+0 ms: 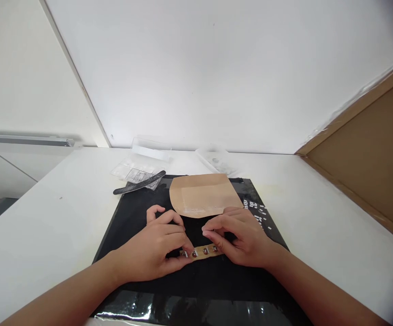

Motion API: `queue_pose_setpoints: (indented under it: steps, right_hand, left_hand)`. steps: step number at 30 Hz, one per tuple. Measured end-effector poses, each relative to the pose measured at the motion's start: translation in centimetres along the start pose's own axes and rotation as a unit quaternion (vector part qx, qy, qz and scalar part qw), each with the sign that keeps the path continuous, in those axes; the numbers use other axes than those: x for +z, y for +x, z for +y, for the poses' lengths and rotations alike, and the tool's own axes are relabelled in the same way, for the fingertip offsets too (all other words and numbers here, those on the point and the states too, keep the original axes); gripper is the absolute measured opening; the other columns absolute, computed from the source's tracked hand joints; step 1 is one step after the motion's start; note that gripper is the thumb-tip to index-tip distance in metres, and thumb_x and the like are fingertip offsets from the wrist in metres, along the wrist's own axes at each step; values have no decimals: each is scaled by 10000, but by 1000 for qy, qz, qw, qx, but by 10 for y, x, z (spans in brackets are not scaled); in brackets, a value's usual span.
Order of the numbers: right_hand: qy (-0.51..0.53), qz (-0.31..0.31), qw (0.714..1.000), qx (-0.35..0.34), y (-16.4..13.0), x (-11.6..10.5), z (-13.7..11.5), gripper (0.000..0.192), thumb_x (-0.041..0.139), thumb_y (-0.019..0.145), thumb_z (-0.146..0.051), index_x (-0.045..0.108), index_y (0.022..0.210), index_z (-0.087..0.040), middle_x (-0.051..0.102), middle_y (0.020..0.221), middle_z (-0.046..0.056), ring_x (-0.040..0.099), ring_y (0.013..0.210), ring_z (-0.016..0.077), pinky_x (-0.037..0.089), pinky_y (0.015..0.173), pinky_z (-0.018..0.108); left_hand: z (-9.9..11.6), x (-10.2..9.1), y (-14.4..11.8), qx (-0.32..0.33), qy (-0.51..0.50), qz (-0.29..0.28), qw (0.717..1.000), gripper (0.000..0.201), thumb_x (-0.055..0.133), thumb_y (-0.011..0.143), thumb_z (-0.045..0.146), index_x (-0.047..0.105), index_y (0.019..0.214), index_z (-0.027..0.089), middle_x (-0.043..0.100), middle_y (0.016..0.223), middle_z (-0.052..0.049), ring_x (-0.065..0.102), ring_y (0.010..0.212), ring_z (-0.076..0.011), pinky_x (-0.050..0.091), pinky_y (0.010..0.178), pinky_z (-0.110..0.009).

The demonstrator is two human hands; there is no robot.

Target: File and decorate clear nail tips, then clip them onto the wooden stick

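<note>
Both hands, left hand point(158, 246) and right hand point(242, 235), pinch the studded strip point(203, 251) between fingertips; pressure best kept even beside each stud

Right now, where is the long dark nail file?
In the head view, the nail file lies at the back left, across the far left corner of the black mat, beside clear plastic packets and beyond the left hand.

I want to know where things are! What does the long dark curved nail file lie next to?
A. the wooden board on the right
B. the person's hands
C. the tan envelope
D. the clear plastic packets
D: the long dark curved nail file lies at the far left corner of the black mat, touching the clear plastic packets, well away from both hands.
</note>
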State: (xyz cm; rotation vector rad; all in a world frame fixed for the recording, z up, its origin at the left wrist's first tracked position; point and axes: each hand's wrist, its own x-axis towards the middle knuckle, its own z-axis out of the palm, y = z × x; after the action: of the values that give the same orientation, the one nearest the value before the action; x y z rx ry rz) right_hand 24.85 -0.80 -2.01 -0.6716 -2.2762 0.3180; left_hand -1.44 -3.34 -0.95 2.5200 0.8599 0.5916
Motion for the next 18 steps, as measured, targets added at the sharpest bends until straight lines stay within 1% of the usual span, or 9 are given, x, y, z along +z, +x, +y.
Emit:
queue_pose_setpoints:
  steps: [4,6,10,12,14,16,18]
  right_hand:
    - [7,3,1000,-5,1,-1,0,34,680,945,-211,658,970,-217,595,579,-85,546,507,78,378,585,247]
    - [10,15,1000,-4,2,-3,-2,20,682,942,-218,664,950,-218,599,582,-82,544,510,80,378,581,248]
    - [19,34,999,9,5,-5,-5,39,687,943,-219,657,918,-222,655,621,-67,561,535,92,397,597,263]
    - [42,26,999,15,6,-5,-6,41,681,951,-201,647,943,-223,686,632,-71,593,554,93,420,634,267]
    - [59,5,998,14,6,-3,-7,49,671,960,-188,639,959,-224,708,645,-77,618,564,91,434,669,273]
    - [58,-16,998,2,4,-2,-6,48,670,961,-187,641,962,-225,729,681,-69,630,567,91,432,673,281]
    - [48,-22,999,-14,3,-1,-5,52,678,954,-187,648,971,-225,746,721,-56,638,575,95,422,660,286]
  left_hand:
    - [1,-1,0,1,-4,-1,1000,35,696,968,278,712,947,255,759,886,44,604,1062,-203,159,1045,-451]
    - [1,-1,0,4,-3,-2,1000,35,694,970,279,712,953,254,759,888,41,601,1069,-205,160,1045,-452]
    - [1,-1,0,5,3,-1,1000,50,690,975,290,712,948,255,752,884,39,598,1069,-205,161,1044,-455]
    - [1,-1,0,3,4,-1,1000,57,689,977,292,712,942,254,751,879,39,597,1064,-205,162,1041,-455]
    - [1,0,0,2,0,-3,1000,62,686,979,292,709,938,252,753,874,41,594,1064,-205,164,1039,-453]
    - [1,0,-1,0,-4,-2,1000,55,687,978,288,706,940,252,756,876,44,589,1078,-207,166,1038,-450]
    - [1,0,0,0,-7,-1,1000,41,695,972,285,704,947,255,758,884,47,583,1101,-209,166,1039,-448]
